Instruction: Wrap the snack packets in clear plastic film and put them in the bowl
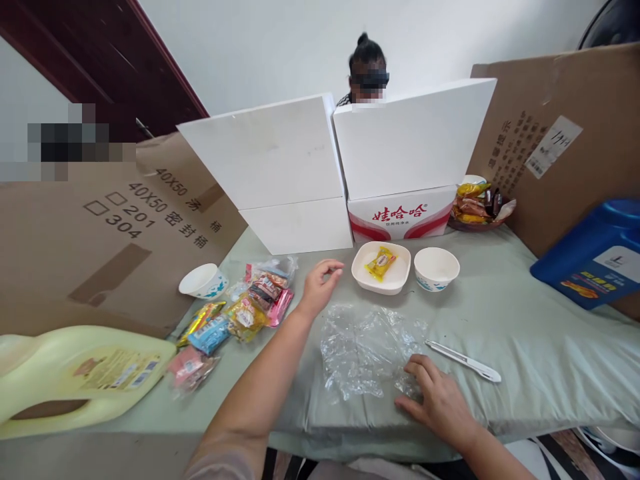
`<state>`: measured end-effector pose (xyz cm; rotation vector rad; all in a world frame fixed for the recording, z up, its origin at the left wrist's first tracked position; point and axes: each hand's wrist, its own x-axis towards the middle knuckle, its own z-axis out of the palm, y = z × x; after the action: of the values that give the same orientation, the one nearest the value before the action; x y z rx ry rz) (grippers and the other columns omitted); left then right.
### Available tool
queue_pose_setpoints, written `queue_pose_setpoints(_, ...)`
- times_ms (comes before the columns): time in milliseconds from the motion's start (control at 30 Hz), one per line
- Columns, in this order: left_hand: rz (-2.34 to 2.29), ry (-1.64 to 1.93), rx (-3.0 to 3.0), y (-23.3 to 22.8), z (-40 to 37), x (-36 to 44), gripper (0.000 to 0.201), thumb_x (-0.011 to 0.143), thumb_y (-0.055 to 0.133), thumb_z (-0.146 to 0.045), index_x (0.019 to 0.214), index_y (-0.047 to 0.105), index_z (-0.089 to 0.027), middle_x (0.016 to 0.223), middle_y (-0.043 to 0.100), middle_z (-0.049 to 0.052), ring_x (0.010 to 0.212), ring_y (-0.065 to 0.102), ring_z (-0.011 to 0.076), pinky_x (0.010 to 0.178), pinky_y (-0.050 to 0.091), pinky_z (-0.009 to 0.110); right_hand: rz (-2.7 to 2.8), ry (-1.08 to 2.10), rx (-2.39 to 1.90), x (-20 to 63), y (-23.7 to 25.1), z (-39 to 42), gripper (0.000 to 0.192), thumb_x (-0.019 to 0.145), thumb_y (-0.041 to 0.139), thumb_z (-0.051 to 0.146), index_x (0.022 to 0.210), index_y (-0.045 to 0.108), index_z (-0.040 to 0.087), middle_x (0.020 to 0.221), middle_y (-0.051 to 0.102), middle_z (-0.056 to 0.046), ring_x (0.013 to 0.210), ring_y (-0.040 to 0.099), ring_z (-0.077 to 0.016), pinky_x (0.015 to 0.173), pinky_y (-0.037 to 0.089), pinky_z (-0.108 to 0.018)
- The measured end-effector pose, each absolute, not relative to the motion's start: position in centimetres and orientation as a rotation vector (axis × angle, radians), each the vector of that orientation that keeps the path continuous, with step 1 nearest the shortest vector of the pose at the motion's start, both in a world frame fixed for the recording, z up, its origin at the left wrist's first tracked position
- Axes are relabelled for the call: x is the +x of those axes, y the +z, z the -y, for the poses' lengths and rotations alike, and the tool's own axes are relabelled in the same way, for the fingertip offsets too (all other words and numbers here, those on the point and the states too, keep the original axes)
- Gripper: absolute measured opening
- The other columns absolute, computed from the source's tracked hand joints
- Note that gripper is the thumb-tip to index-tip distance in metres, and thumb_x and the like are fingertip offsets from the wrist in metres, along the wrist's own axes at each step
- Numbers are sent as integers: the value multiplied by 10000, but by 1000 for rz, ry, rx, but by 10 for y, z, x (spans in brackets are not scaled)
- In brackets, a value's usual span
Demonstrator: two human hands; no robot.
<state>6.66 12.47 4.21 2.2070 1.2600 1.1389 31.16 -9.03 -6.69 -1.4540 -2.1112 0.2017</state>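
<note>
My left hand point(323, 288) hovers between a pile of wrapped snacks point(260, 297) and a white square dish point(361, 273), fingers loosely bent and nothing visible in them. One yellow-wrapped snack point(381, 263) lies in the dish. A crumpled clear plastic bag point(357, 353) is spread on the cloth in front of me. At the bag's right edge rests my right hand point(443, 403), thumb and fingers apart, touching or close to the plastic. Beyond that hand lie white-handled tongs point(465, 360). A paper bowl point(437, 269) stands just right of the dish.
White boxes point(395, 157) form a barrier at the back, with a person point(367, 73) behind. Cardboard sheets point(115, 253) flank the table. A second paper bowl point(203, 281), a yellow jug point(95, 373), a blue jug point(595, 257) and a snack basket point(483, 225) stand around.
</note>
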Motion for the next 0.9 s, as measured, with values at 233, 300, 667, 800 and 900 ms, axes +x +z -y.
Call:
queue_pose_setpoints(233, -936, 598, 2578, 29, -11, 38, 234, 890, 588, -219, 1121, 629, -205, 1100, 657, 83, 1033, 582, 227, 935, 472, 407, 2067, 303, -1353, 319, -34, 68, 217, 973, 454, 311, 1139, 559, 219, 1033, 652, -74, 985, 600, -209, 865, 505, -369)
queue_pose_setpoints(300, -947, 325, 2637, 13, 5, 39, 248, 832, 684, -242, 1077, 656, -228, 1233, 608, 85, 1184, 504, 286, 1008, 418, 482, 2103, 333, -1411, 318, -26, 56, 236, 988, 400, 284, 1110, 590, 216, 1060, 648, -82, 1020, 589, -218, 889, 501, -389)
queue_pose_setpoints(667, -1020, 106, 2452, -3, 39, -19, 636, 680, 807, -412, 1251, 581, -248, 1361, 528, 109, 1344, 379, 334, 1111, 321, 529, 2481, 486, -1383, 361, -38, 89, 881, 697, 671, 701, 1407, 454, 227, 1455, 435, -150, 1372, 333, -372, 1080, 354, -539)
queue_pose_setpoints(800, -997, 112, 2426, -12, 51, -25, 396, 766, 738, -302, 1141, 623, -255, 1293, 595, 80, 1331, 417, 310, 1085, 363, 509, 2535, 547, -1294, 360, -44, 109, 583, 825, 664, 424, 1371, 496, 304, 1454, 462, -79, 1415, 278, -335, 1116, 310, -547)
queue_pose_setpoints(900, -929, 241, 2370, -10, 57, -21, 105, 876, 561, -182, 903, 647, -235, 1055, 691, 50, 1200, 540, 248, 1021, 426, 426, 2498, 543, -1243, 352, -40, 117, 276, 914, 503, 207, 1145, 636, 281, 1272, 621, -59, 1353, 407, -270, 1113, 335, -506)
